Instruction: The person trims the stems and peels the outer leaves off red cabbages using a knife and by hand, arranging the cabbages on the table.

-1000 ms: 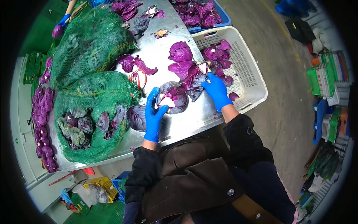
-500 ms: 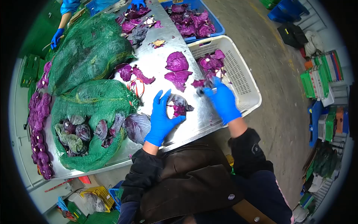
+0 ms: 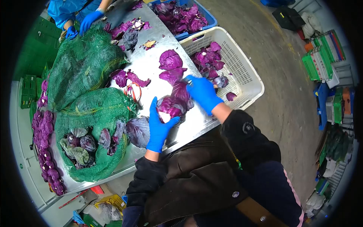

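Note:
My left hand [image 3: 160, 126] is wrapped round a red cabbage [image 3: 172, 106] on the metal table, its pale cut stem toward me. A loosened outer leaf [image 3: 182, 92] spreads from the cabbage's far right side. Beside that leaf, my right hand [image 3: 204, 94] is closed on what looks like a small knife; a metallic bit shows at the fingers and a brownish end behind, the rest hidden. Loose purple leaves [image 3: 172, 75] lie just beyond. To the left is a green mesh sack [image 3: 100, 100], open toward me, with dark-leaved cabbages [image 3: 87, 143] inside.
A white crate [image 3: 242, 60] with leaves adjoins the table's right edge, a blue crate [image 3: 211, 20] behind it. Another full mesh sack [image 3: 83, 64] lies farther back. Peeled cabbages [image 3: 43, 128] line the left edge. A co-worker's gloved hands [image 3: 89, 22] are at the far sack.
The cabbage has turned and its outer leaf now spreads outward. My right hand has moved left from the white crate's edge to the cabbage. The co-worker's hands have come together at the far sack.

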`<action>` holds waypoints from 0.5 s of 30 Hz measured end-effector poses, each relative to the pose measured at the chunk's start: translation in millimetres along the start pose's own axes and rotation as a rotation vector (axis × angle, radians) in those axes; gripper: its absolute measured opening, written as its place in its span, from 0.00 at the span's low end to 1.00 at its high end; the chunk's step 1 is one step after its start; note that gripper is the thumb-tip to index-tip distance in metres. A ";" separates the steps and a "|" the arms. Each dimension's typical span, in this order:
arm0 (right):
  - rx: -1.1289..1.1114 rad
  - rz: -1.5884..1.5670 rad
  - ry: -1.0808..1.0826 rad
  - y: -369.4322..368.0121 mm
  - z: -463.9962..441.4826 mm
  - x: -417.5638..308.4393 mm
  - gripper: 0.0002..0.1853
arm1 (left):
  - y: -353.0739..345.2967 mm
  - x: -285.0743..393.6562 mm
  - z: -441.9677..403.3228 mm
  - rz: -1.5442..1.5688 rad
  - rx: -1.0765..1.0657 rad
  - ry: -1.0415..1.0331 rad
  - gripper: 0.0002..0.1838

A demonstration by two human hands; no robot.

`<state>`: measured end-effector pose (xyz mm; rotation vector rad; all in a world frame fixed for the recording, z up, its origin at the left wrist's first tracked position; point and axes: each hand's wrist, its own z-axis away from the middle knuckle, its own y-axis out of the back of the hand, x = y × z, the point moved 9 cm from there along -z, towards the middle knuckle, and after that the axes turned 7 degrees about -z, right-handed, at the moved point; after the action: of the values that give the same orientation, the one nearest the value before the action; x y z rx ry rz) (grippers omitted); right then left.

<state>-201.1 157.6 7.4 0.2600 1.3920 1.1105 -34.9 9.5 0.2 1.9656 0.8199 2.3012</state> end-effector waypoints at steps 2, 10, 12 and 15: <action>0.190 -0.011 -0.172 12.3 -24.0 70.9 0.23 | 6.0 -15.5 3.4 0.231 -0.001 0.081 0.60; -0.100 -0.451 0.435 -23.3 46.3 -60.4 0.18 | 6.6 -22.0 -11.9 0.196 -0.033 0.118 0.55; -0.174 -0.488 0.411 -27.8 36.3 -50.0 0.13 | 14.6 -25.7 -16.1 0.118 -0.039 0.080 0.54; -0.108 -0.267 0.360 -27.6 30.0 0.5 0.10 | 16.7 -44.8 -18.8 0.292 -0.036 0.206 0.52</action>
<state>-162.6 157.3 -5.7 -0.2105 1.6214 1.0359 -37.3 -26.9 -35.9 1.9733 0.5232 2.6945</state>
